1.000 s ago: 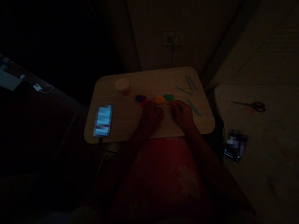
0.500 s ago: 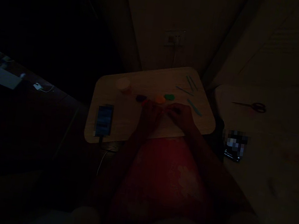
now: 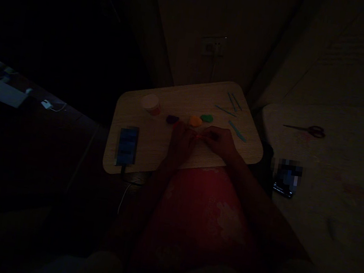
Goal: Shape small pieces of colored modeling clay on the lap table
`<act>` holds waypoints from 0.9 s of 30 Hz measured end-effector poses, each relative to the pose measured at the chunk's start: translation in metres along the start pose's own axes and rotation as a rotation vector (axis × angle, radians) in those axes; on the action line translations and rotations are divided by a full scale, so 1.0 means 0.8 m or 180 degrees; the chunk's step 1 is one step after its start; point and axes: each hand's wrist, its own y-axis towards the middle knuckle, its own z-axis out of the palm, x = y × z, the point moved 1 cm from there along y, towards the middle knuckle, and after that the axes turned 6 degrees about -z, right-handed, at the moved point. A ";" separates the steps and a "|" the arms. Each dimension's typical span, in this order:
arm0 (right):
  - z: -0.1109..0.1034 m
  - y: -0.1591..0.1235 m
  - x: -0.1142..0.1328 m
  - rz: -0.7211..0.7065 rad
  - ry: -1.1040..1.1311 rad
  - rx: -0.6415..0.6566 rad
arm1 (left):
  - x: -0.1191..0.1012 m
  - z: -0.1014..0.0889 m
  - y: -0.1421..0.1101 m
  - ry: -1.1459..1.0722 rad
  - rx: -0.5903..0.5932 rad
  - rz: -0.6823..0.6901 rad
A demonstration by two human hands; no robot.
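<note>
In dim light, my left hand (image 3: pixel 183 139) and my right hand (image 3: pixel 221 140) meet over the front of a small wooden table (image 3: pixel 153 146). Both have their fingers closed on a small red piece of modelling clay (image 3: pixel 199 135), mostly covered by the fingertips. More red clay (image 3: pixel 176 124) shows just beyond my left hand, beside a dark purple lump of clay (image 3: pixel 172 120). An orange lump (image 3: pixel 195 121) and a green lump (image 3: pixel 206 118) lie just past my fingers, side by side.
A paper cup (image 3: pixel 151 103) stands at the table's back left, with a phone (image 3: pixel 127 145) on a cable nearer me. Several thin blue modelling tools, including a blue knife (image 3: pixel 237 131), lie at the right. Scissors (image 3: pixel 305 129) and another device (image 3: pixel 286 180) rest on the surface farther right.
The hands stay almost in place, with the fingers shifting slightly around the red clay. The view has moved a little.
</note>
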 end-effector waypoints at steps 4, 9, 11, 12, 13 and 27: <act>0.001 0.000 -0.002 -0.0008 -0.0092 0.0180 | -0.001 0.000 0.002 0.0071 0.0108 0.0034; 0.001 0.004 -0.003 -0.0275 -0.0385 0.0255 | 0.000 0.001 0.003 0.0106 0.0105 0.0035; 0.002 0.006 -0.004 -0.0418 -0.0509 0.0255 | 0.001 0.001 0.004 0.0113 0.0115 0.0019; 0.003 0.006 -0.004 -0.0470 -0.0572 0.0264 | 0.001 0.001 0.004 0.0122 0.0130 0.0014; 0.003 0.007 -0.005 -0.0503 -0.0633 0.0266 | 0.001 0.002 0.005 0.0133 0.0139 0.0007; -0.001 0.002 -0.004 -0.0493 -0.0469 0.0018 | 0.026 -0.062 -0.050 0.0488 -0.0358 -0.0564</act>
